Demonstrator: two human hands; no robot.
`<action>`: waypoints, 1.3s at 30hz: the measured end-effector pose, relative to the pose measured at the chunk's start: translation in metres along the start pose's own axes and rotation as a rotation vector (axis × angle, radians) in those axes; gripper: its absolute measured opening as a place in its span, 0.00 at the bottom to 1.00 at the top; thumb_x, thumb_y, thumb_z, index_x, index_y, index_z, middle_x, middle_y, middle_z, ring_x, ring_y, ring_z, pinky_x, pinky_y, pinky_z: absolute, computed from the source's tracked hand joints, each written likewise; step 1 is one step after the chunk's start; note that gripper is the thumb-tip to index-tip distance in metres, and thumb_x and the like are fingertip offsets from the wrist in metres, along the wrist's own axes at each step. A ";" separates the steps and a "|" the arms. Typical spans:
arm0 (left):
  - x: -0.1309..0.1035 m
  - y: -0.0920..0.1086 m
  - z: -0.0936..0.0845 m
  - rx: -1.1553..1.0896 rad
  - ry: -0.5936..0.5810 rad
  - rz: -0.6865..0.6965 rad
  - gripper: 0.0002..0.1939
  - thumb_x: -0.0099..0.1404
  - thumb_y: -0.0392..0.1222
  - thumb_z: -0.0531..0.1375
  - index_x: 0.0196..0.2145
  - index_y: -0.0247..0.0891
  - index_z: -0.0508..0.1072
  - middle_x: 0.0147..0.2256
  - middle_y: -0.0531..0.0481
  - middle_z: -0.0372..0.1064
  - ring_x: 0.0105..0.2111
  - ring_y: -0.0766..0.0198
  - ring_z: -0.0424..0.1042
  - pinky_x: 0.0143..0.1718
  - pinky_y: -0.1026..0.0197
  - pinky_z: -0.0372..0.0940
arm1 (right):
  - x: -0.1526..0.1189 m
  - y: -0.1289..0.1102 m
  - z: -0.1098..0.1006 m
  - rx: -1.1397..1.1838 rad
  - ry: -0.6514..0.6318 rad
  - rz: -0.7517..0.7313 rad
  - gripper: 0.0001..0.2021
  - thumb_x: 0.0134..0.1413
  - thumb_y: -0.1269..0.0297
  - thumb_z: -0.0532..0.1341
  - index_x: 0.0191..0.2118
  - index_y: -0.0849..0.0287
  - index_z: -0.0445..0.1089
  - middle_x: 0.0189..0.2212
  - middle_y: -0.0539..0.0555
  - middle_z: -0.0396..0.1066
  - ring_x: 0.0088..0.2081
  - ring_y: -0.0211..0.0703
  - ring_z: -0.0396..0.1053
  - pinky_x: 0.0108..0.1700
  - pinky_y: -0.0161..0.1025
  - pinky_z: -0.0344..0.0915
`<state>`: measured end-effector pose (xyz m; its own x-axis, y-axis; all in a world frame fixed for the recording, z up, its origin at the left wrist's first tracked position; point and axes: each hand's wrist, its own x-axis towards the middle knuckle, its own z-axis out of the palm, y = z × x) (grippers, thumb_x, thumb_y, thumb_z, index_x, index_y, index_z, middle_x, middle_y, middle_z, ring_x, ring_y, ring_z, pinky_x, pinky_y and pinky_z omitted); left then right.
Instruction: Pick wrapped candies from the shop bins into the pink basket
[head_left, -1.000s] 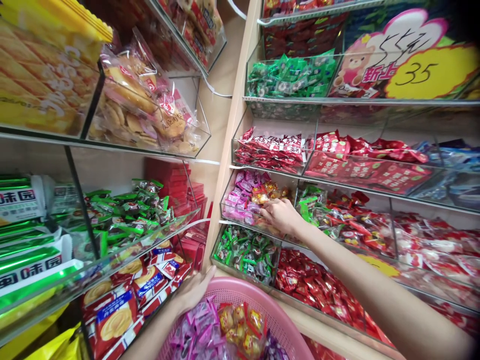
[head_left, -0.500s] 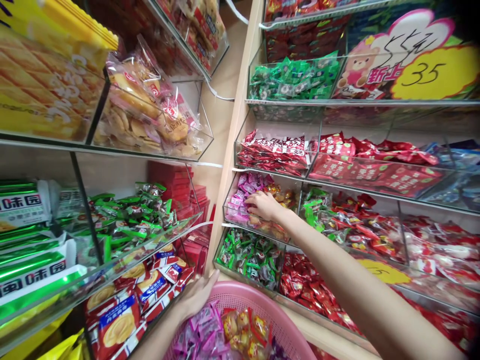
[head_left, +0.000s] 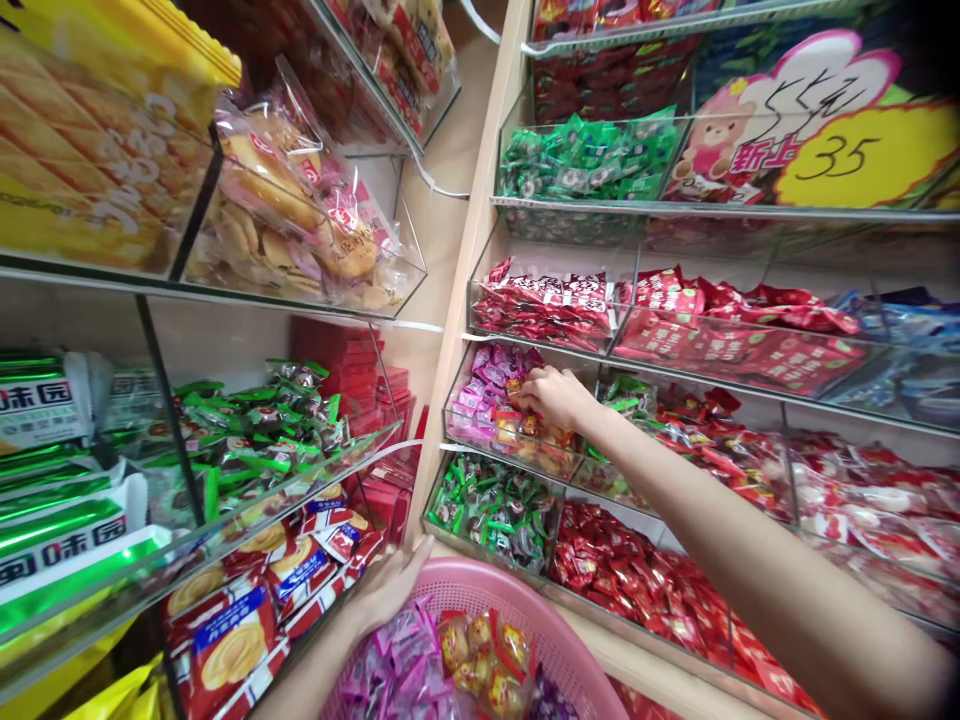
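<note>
From the right hand (head_left: 555,398), red packets (head_left: 546,302) lie at twelve o'clock, a clear bin wall (head_left: 517,450) at seven, the left hand (head_left: 390,588) beside a pink basket (head_left: 574,640), both grips indiscernible.

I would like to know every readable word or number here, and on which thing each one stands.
"55", then an unclear mark: cloud-shaped sign
"新上": same sign, beside bear
"35": yellow sign
"闽味园": lower green packet
"味园": upper green packet
Print elsewhere, as on biscuit packets, is too small or blurred.

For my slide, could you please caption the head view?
Right hand in clear bin of pink and gold packets, left hand at round pink plastic basket.
</note>
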<state>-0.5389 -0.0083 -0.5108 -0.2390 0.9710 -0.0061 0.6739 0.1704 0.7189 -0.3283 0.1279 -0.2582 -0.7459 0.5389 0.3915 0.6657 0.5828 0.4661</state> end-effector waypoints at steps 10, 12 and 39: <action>-0.005 0.007 -0.004 -0.026 -0.010 -0.022 0.45 0.53 0.72 0.37 0.53 0.36 0.65 0.55 0.38 0.58 0.58 0.47 0.52 0.57 0.49 0.47 | 0.003 -0.022 0.015 0.053 -0.025 -0.004 0.13 0.58 0.59 0.51 0.36 0.55 0.73 0.46 0.58 0.62 0.48 0.51 0.56 0.46 0.49 0.55; -0.004 0.006 -0.004 -0.027 -0.005 -0.010 0.45 0.54 0.72 0.37 0.51 0.35 0.67 0.54 0.37 0.60 0.57 0.48 0.54 0.56 0.51 0.48 | 0.002 -0.022 0.018 0.050 -0.024 0.018 0.14 0.59 0.60 0.51 0.36 0.56 0.72 0.47 0.59 0.61 0.48 0.52 0.55 0.47 0.49 0.55; -0.008 0.014 -0.010 -0.010 -0.041 0.058 0.42 0.57 0.69 0.35 0.53 0.39 0.66 0.54 0.42 0.61 0.58 0.49 0.52 0.58 0.50 0.46 | -0.001 0.006 -0.015 -0.270 -0.093 0.323 0.15 0.55 0.78 0.49 0.36 0.65 0.73 0.36 0.68 0.72 0.41 0.51 0.69 0.39 0.42 0.59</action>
<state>-0.5343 -0.0155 -0.4934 -0.1704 0.9853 0.0076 0.6787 0.1118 0.7258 -0.3239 0.1218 -0.2439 -0.4869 0.7270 0.4842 0.8254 0.2015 0.5274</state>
